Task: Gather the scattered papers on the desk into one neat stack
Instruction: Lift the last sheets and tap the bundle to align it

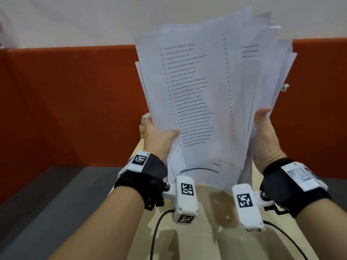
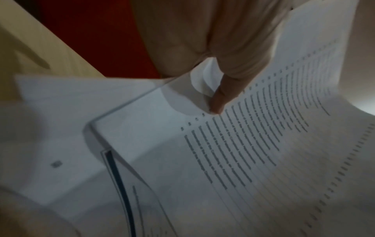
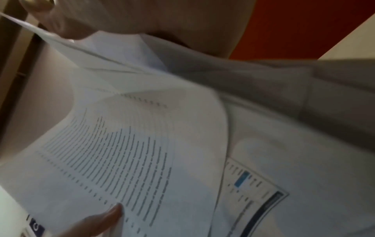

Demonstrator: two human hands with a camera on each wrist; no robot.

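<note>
An uneven bundle of white printed papers point(image 1: 206, 94) stands upright above the desk, sheets fanned out at the top and bottom. My left hand point(image 1: 159, 134) grips its left edge, thumb pressed on the front sheet of listed text point(image 2: 253, 152). On the other side, my right hand point(image 1: 262, 132) holds the right edge with the thumb on the outer sheets. In the right wrist view the same text sheet point(image 3: 125, 160) curves under my palm, and the left thumb shows at the bottom. The fingers behind the papers are hidden.
The light wood desk point(image 1: 212, 231) lies below the papers. An orange partition point(image 1: 71, 102) runs across the back, with a pale wall above. A grey surface point(image 1: 56, 207) is at the left. A small wooden object point(image 1: 143, 126) peeks out behind my left hand.
</note>
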